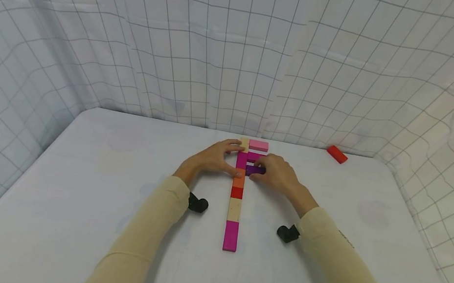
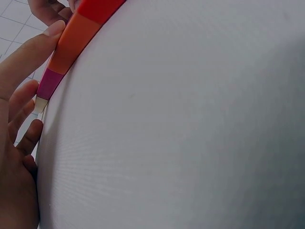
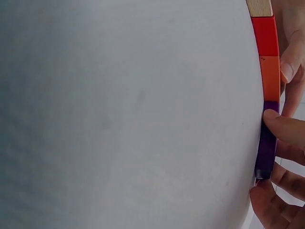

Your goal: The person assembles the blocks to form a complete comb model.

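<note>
My right hand [image 1: 279, 172] pinches a dark purple block [image 3: 267, 152], thumb near one end and fingers at its far side. This block lies crosswise, its left end at a straight column of blocks. My left hand [image 1: 217, 156] spreads along the column's left side. Its thumb touches the orange block [image 1: 238, 182], while the fingertips reach the magenta block [image 1: 242, 160] and the beige block [image 1: 245, 143] at the far end. Beyond the purple block, a second magenta block [image 1: 253, 156] and a pink block [image 1: 259, 145] also lie crosswise, with gaps between them.
Toward me the column continues with a red block [image 1: 236, 192], another beige block [image 1: 234, 209] and a longer magenta block [image 1: 231, 236]. A loose red block [image 1: 337, 154] lies near the back right edge of the white table [image 1: 107, 221]. Grid-patterned curtains [image 1: 240, 54] surround the table.
</note>
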`<state>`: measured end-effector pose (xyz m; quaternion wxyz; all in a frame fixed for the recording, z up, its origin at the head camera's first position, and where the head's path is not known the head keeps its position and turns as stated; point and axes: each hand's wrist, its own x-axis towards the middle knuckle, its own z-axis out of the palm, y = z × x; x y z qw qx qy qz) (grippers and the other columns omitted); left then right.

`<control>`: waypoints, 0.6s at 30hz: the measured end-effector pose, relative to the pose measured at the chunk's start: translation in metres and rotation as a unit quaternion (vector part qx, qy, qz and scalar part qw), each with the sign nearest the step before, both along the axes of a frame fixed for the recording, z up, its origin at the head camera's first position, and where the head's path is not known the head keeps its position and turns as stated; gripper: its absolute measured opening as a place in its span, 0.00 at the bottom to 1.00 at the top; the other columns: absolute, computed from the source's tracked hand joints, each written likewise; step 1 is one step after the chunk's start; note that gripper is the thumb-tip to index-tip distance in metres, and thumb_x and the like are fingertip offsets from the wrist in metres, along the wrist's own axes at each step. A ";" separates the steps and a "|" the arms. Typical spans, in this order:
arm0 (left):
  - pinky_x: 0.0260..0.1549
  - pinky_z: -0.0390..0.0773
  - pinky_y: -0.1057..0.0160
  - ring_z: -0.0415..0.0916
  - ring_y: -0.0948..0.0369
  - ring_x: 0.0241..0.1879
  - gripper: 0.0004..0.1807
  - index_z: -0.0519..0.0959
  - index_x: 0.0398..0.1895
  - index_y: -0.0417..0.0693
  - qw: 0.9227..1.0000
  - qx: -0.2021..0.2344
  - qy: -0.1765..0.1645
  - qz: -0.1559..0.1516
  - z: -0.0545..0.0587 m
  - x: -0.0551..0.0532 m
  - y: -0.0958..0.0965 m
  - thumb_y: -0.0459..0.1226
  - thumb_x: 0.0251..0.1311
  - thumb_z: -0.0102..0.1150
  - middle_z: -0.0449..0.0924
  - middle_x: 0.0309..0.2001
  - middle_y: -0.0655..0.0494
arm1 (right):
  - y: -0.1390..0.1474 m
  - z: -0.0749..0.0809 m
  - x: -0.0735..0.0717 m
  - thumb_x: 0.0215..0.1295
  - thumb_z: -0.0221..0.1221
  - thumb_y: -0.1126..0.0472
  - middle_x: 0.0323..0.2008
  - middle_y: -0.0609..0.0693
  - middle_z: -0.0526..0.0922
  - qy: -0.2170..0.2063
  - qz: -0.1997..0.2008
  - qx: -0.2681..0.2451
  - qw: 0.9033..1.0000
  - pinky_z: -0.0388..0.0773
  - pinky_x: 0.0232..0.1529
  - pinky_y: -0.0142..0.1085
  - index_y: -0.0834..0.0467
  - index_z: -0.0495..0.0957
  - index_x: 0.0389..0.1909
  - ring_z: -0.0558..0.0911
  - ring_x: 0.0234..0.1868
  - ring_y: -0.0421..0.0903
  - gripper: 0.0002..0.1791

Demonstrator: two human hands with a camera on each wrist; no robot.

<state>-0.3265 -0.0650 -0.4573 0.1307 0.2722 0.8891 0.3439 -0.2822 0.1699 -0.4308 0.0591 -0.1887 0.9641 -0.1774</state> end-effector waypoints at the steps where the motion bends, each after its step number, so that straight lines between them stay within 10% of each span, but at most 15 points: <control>1: 0.75 0.51 0.43 0.47 0.53 0.79 0.51 0.67 0.79 0.56 1.000 0.000 0.000 0.000 0.000 0.000 0.000 0.56 0.52 0.77 0.53 0.81 0.58 | 0.000 0.000 0.000 0.64 0.73 0.51 0.46 0.52 0.86 0.000 -0.001 0.002 1.000 0.81 0.53 0.49 0.59 0.86 0.53 0.81 0.48 0.51 0.21; 18: 0.74 0.51 0.40 0.47 0.51 0.79 0.51 0.67 0.79 0.55 1.000 0.001 -0.002 0.000 0.002 0.002 0.001 0.56 0.52 0.77 0.53 0.81 0.57 | 0.017 0.020 -0.002 0.65 0.72 0.51 0.52 0.53 0.84 -0.013 -0.005 0.017 1.000 0.81 0.53 0.49 0.57 0.84 0.58 0.79 0.54 0.53 0.24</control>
